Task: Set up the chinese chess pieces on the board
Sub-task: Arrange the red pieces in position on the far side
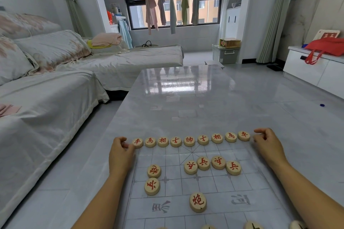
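Pale wooden discs, red characters: nine in a row [189,140] mid-frame along the board [210,188] top edge. Left hand [121,151] and right hand [266,144] loosely curled, grasping nothing, at row ends.

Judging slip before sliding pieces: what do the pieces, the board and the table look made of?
Pieces: likely pale wood, matte, red inlaid characters. Board: looks like a thin clear plastic sheet, printed grey lines, table showing through. Table: glossy, marble-look; reflects the window.
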Demonstrator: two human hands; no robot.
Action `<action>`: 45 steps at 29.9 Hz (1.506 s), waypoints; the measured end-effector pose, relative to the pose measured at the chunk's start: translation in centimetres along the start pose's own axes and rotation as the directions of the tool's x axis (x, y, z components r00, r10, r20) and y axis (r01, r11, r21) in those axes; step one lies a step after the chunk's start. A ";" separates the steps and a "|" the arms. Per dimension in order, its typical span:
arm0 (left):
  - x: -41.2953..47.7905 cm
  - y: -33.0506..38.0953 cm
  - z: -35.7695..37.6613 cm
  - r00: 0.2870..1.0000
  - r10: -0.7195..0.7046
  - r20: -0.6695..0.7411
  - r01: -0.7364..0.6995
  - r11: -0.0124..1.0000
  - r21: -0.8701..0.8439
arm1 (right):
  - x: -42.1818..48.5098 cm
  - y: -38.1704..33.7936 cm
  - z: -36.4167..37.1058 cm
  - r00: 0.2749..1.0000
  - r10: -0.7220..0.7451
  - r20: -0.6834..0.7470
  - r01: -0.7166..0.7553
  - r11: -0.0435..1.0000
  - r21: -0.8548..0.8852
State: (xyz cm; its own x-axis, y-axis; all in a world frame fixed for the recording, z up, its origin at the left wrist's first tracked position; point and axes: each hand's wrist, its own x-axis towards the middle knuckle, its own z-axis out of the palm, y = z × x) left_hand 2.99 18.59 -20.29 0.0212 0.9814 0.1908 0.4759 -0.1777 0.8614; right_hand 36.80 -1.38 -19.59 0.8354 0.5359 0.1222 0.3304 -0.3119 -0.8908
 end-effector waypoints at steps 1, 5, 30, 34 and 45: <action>0.0 0.0 -0.2 1.000 -0.014 -0.007 0.014 0.999 -0.031 | 0.0 -0.1 -0.2 1.000 0.002 0.005 -0.002 0.999 0.040; -0.2 0.1 -1.1 0.998 -0.051 0.022 0.053 0.989 -0.140 | -0.6 -0.7 -1.0 0.996 -0.020 0.086 0.018 1.000 0.019; -9.5 4.1 -2.9 0.925 -0.083 0.371 -0.103 0.885 0.454 | -11.1 -4.8 -2.2 0.824 0.065 0.562 0.273 0.824 -0.496; -9.4 5.2 -1.2 0.940 -0.115 0.320 -0.126 0.758 0.640 | -12.7 -6.3 -1.3 0.871 -0.093 0.482 0.434 0.602 -0.670; -8.5 3.8 -2.1 0.828 -0.120 0.548 -0.147 0.896 0.419 | -16.6 -9.3 3.7 0.722 -0.091 0.686 0.509 0.741 -0.438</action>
State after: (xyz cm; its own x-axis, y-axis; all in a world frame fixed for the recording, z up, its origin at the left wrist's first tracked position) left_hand 2.79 9.45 -17.68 0.4424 0.8734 -0.2035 0.7916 -0.2736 0.5464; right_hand 18.23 -4.45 -14.97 0.2723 0.9533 -0.1308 0.8621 -0.3021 -0.4068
